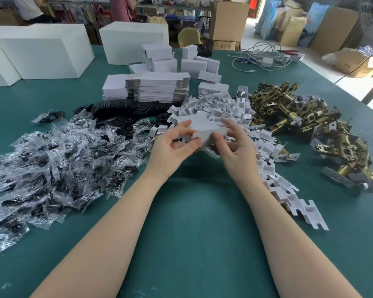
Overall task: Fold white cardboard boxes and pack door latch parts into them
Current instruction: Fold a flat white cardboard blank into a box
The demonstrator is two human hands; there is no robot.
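Both hands held one small white box (pixel 205 131) above the green table (pixel 192 211), in front of the heaped parts. Going from the left, clear plastic packets of black hardware (pixel 52 166) lay in a wide spill, with black plates (pixel 119 110) banked behind them and a stack of flat box blanks (pixel 157 88) beyond. The left hand (pixel 172 145) pinched the box's near left corner, thumb on the front and fingers curled round it. The right hand (pixel 235 145) gripped the right end, thumb pressed to the front face. White card inserts (pixel 224 104) were piled behind and trailed down the right; brass latch bodies (pixel 289 108) lay farthest right. The step looked like closing or squaring the box; whether it held anything could not be told. The next move likely called for tucking a flap while the other hand steadied the box.
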